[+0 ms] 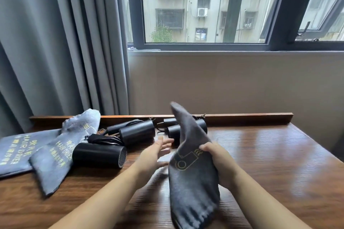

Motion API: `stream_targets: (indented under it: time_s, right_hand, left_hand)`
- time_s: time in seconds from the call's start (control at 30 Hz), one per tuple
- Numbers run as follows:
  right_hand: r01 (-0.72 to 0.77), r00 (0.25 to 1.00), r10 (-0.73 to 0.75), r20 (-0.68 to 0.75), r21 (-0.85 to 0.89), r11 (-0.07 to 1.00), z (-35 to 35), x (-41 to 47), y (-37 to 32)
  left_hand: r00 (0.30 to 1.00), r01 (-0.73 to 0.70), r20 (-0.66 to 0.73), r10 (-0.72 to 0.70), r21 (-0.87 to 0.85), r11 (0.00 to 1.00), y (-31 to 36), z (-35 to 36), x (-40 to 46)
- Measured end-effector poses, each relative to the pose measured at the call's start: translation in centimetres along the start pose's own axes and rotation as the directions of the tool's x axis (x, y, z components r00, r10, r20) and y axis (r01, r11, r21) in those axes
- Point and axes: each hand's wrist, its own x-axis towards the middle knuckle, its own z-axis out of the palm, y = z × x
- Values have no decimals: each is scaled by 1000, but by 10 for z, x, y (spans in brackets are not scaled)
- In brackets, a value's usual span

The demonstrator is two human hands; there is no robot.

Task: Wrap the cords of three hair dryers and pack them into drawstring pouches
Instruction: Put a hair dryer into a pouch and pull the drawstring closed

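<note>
Gleaming wooden table [260, 154] below window [204, 5], grey curtain [55, 42] left.

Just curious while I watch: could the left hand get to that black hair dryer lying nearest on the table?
Probably yes. The left hand is open, holds nothing, and hovers just right of the nearest hair dryer; nothing lies between them. The right hand holds the pouch off to the other side.

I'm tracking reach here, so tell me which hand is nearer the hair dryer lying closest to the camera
Left. The left hand hovers open just right of the nearest hair dryer; the right hand is farther right, gripping a grey pouch.
</note>
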Motion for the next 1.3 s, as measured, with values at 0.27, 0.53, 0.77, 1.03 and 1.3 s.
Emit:
stream_targets:
  time_s: [0.27,0.53,0.77,1.03,1.3]
  right_hand:
    - [-92,991,39,126,449,889,10,-2,-4]
    - [41,985,-50,-167,-60,997,6,1,2]
    - [-109,976,-114,-186,-869,483,0,1,16]
    - [-85,996,67,-63,-369,925,-7,-14,22]
    - [-109,973,23,-232,-365,925,4,10,20]
  left_hand:
    - [888,441,180,-422,-81,894,-4,-4,-14]
    - [979,-190,-125,163,-248,950,13,-18,-7]
    - [937,-187,-214,276,360,914,11,-45,3]
    - [818,-565,470,332,768,303,-27,-47,-47]
    - [875,-466,427,229,871,154,-24,-40,-48]
